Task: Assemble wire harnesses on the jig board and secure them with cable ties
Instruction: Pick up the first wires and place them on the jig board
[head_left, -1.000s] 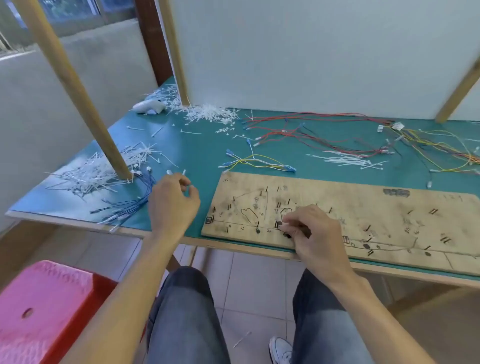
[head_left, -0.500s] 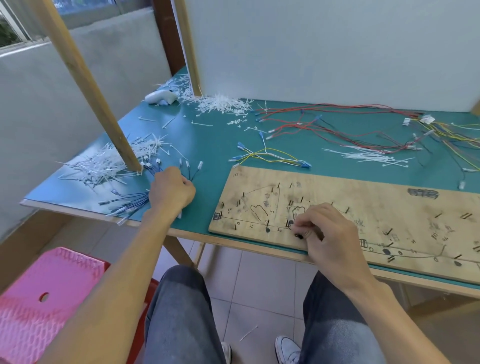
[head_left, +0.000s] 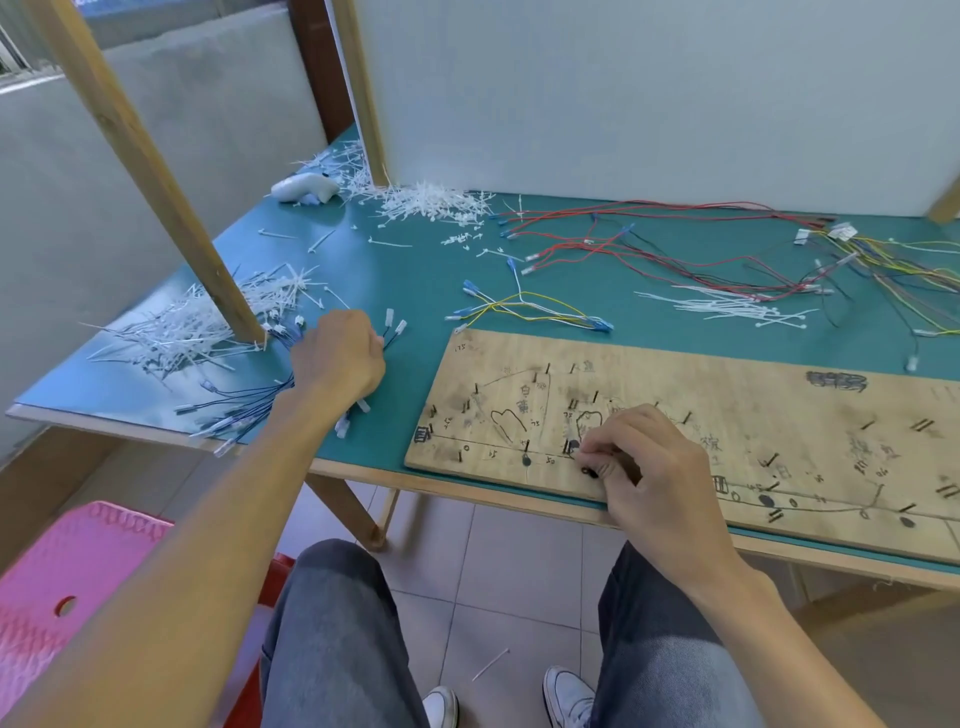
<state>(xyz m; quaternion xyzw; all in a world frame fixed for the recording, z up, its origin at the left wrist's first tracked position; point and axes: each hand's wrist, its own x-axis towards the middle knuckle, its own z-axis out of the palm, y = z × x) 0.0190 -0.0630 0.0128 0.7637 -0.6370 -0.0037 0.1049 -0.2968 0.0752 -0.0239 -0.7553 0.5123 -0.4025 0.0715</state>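
Pink plastic stool (head_left: 62, 582) stands on the floor at 7 o'clock of the view. On the green worktop (head_left: 415, 270) above it, white cable ties (head_left: 192, 327) lie heaped round the foot of a slanted wooden post (head_left: 156, 176). At 3 o'clock of that heap the left hand (head_left: 337, 358), knuckles up, curls its fingers round a bundle of blue wires (head_left: 244, 410); two white-tipped ends poke out at its 1 o'clock. The jig board (head_left: 727, 405) lies flat along the near edge, a yellow-and-white harness (head_left: 524, 306) at 12 o'clock of its left end. The right hand (head_left: 654, 467) rests on the board's near edge, fingers curled, tips pinching a small dark piece (head_left: 589, 472). Red wires (head_left: 649, 244) sprawl at the board's 12 o'clock.
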